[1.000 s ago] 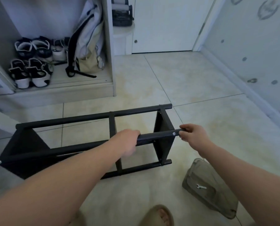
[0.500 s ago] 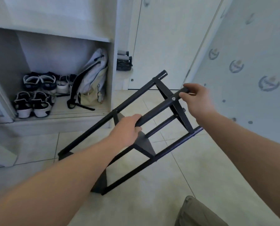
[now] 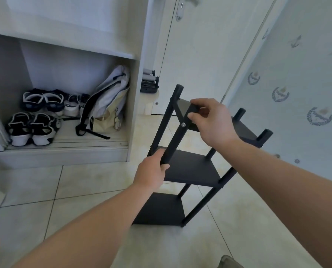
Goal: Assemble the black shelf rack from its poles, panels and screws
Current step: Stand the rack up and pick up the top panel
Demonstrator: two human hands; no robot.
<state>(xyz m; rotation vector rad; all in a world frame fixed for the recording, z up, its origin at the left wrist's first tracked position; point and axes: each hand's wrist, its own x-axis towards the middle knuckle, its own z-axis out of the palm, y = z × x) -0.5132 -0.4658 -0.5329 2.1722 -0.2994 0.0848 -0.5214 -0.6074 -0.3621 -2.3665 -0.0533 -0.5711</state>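
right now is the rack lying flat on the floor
No, the rack stands nearly upright, left hand gripping a pole, right hand holding its top.

Bare floor tiles (image 3: 84,182) lie open left of the shelf rack (image 3: 190,167). The shoe cabinet (image 3: 137,113) stands just behind it, and the wall (image 3: 296,74) stands near on its right.

Soft, even light with a cool bluish cast, no hard shadows, faint sheen on floor tiles (image 3: 88,182), black shelf rack (image 3: 190,167) nearly featureless, slight softness, wide-angle bending of door frame (image 3: 255,51)
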